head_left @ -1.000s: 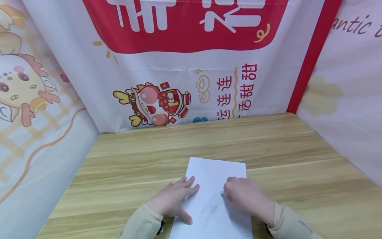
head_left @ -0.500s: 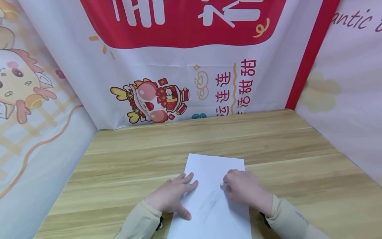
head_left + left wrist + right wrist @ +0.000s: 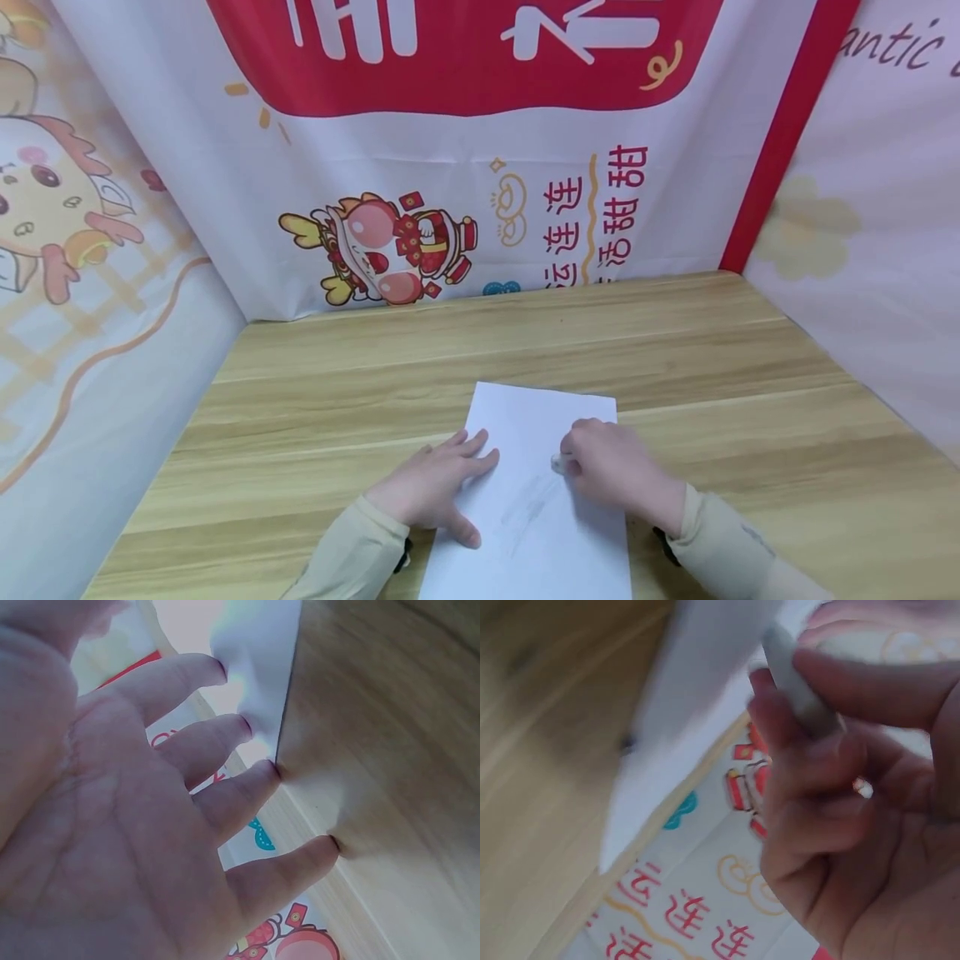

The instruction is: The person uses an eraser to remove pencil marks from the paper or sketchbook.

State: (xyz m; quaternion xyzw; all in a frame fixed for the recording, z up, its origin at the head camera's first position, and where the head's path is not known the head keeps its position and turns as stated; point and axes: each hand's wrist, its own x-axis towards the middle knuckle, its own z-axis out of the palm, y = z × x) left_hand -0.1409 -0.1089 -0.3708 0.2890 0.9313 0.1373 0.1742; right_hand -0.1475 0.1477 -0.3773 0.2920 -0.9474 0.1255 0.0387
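Observation:
A sheet of white paper (image 3: 525, 433) lies on the wooden table, with a faint grey smear (image 3: 528, 512) across its middle. My left hand (image 3: 431, 487) is spread over the paper's left edge. In the left wrist view the left fingertips (image 3: 266, 771) come down at that edge, some on the sheet and the little finger on the wood. My right hand (image 3: 618, 467) pinches a small whitish eraser (image 3: 799, 682) with greyed sides between thumb and fingers. The eraser's end meets the paper just beyond the upper right of the smear.
The wooden table (image 3: 300, 417) extends around the paper. A printed white and red cloth (image 3: 450, 150) hangs along the table's back edge. More printed cloths hang at the left (image 3: 150, 333) and right (image 3: 862, 250) sides.
The right hand has shifted slightly up the sheet with the eraser. The grey smear looks a little fainter. The left hand stays put on the paper; the head view has tilted a little.

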